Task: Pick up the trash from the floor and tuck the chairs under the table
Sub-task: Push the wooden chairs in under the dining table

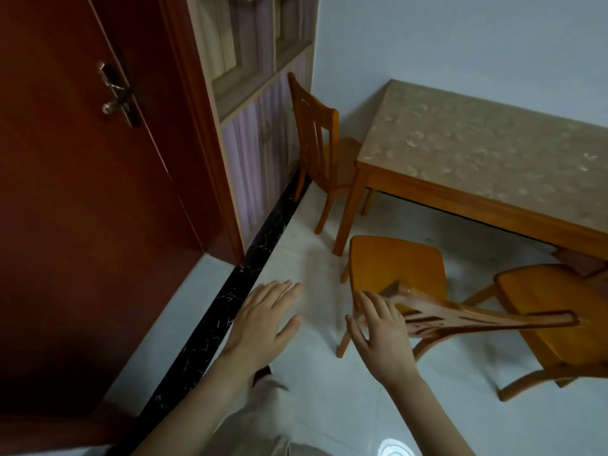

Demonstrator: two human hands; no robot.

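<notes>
A wooden table point(467, 192) with a beige patterned top stands against the far wall. One orange wooden chair point(394, 268) stands in front of it, pulled out, its backrest point(487, 319) toward me. My right hand point(378, 337) is at the left end of that backrest, fingers spread and touching it. My left hand point(266, 320) hovers open over the floor, left of the chair, holding nothing. A second chair point(552, 324) stands at the right. A third chair point(322, 139) sits at the table's left end, partly under it. I see no trash on the floor.
A dark red door point(82, 192) with a metal handle point(118, 97) fills the left. Beside it is a cabinet point(260, 120) with pale striped fronts. A black marble strip point(230, 304) crosses the white tiled floor. My light trouser leg point(263, 422) shows below.
</notes>
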